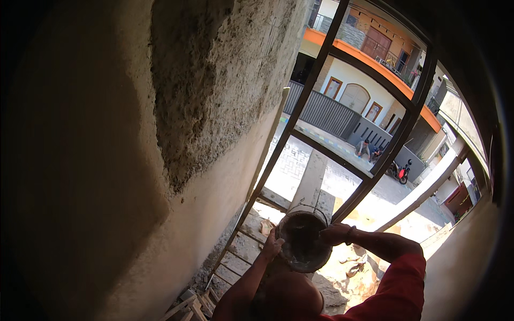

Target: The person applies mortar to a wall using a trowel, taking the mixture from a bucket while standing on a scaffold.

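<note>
A dark, round bucket (pixel 306 241) with a grey-crusted rim and a thin wire handle (pixel 313 207) is between my two hands, mouth toward me. My left hand (pixel 273 244) grips its left side with the thumb near the rim. Closed at the right rim is my right hand (pixel 335 234), a dark band round the wrist and a red sleeve (pixel 401 283) on that arm. The inside of the bucket is dark, with greyish residue low down. A rounded bare shape (pixel 292 297), perhaps a knee, fills the lower middle.
A rough, partly plastered wall (pixel 198 96) rises on the left. A dark frame (pixel 318 75) stands ahead, with a plank (pixel 310 179) reaching past it. Wood scraps (pixel 187 309) lie at the lower left. Beyond are a paved street, a person (pixel 364 150), a motorcycle (pixel 402 172) and houses.
</note>
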A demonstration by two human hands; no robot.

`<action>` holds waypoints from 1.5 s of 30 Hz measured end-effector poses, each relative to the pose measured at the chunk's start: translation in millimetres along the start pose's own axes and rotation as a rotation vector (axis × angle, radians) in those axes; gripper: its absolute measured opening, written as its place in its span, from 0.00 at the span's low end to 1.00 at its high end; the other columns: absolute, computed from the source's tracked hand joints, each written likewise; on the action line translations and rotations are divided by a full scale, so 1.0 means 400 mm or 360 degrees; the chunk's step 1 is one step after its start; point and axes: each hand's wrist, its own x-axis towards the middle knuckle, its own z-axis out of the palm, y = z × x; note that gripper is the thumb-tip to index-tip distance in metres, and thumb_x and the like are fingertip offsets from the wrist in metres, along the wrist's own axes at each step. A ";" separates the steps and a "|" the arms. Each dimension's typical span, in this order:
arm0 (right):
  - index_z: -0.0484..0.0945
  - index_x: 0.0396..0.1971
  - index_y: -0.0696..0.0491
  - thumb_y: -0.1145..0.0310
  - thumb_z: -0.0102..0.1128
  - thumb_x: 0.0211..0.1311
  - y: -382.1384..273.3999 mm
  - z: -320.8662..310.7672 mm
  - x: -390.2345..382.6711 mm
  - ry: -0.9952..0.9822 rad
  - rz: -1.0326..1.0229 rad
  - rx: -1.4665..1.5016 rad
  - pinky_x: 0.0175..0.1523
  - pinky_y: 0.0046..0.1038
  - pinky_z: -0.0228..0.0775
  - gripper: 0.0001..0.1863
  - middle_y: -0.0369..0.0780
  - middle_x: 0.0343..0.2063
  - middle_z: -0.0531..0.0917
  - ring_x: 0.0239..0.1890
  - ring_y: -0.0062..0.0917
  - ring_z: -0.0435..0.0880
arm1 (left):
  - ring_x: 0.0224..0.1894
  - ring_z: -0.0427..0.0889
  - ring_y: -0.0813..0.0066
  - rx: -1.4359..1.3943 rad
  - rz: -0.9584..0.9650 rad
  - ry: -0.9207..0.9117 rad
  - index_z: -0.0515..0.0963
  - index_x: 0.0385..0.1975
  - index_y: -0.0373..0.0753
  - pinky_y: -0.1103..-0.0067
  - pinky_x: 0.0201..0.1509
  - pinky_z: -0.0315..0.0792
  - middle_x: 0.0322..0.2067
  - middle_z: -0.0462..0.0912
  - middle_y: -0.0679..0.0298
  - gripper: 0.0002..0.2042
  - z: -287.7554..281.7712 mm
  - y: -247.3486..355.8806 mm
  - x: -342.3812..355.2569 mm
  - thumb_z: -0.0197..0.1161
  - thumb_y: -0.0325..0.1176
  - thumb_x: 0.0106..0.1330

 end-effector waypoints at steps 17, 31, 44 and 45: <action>0.82 0.35 0.47 0.57 0.51 0.60 0.096 0.184 0.190 0.0174 -0.0386 -0.0141 0.42 0.42 0.76 0.13 0.45 0.31 0.84 0.37 0.42 0.84 | 0.66 0.65 0.62 0.0608 0.0231 0.0236 0.51 0.68 0.29 0.74 0.68 0.58 0.63 0.65 0.47 0.32 0.019 -0.075 0.022 0.48 0.24 0.60; 0.77 0.48 0.44 0.52 0.50 0.66 0.014 0.054 -0.036 -0.0025 -0.0352 0.0197 0.43 0.39 0.75 0.18 0.40 0.37 0.84 0.40 0.36 0.84 | 0.64 0.66 0.62 0.0757 0.0209 0.0293 0.55 0.66 0.28 0.74 0.68 0.59 0.61 0.67 0.48 0.30 0.072 0.032 -0.032 0.48 0.22 0.60; 0.80 0.43 0.38 0.45 0.52 0.60 0.122 0.124 0.081 0.0187 0.0125 0.0151 0.42 0.37 0.77 0.18 0.37 0.36 0.85 0.39 0.34 0.85 | 0.64 0.67 0.62 0.0612 0.0246 0.0293 0.56 0.65 0.28 0.74 0.68 0.59 0.60 0.68 0.48 0.30 0.073 0.046 -0.031 0.47 0.21 0.58; 0.80 0.43 0.38 0.46 0.52 0.60 0.112 0.077 0.056 0.0234 0.0059 0.0022 0.42 0.37 0.77 0.18 0.37 0.36 0.85 0.39 0.34 0.85 | 0.63 0.67 0.62 0.0664 0.0242 0.0309 0.57 0.65 0.28 0.73 0.68 0.59 0.60 0.68 0.48 0.30 0.064 0.043 -0.035 0.47 0.21 0.58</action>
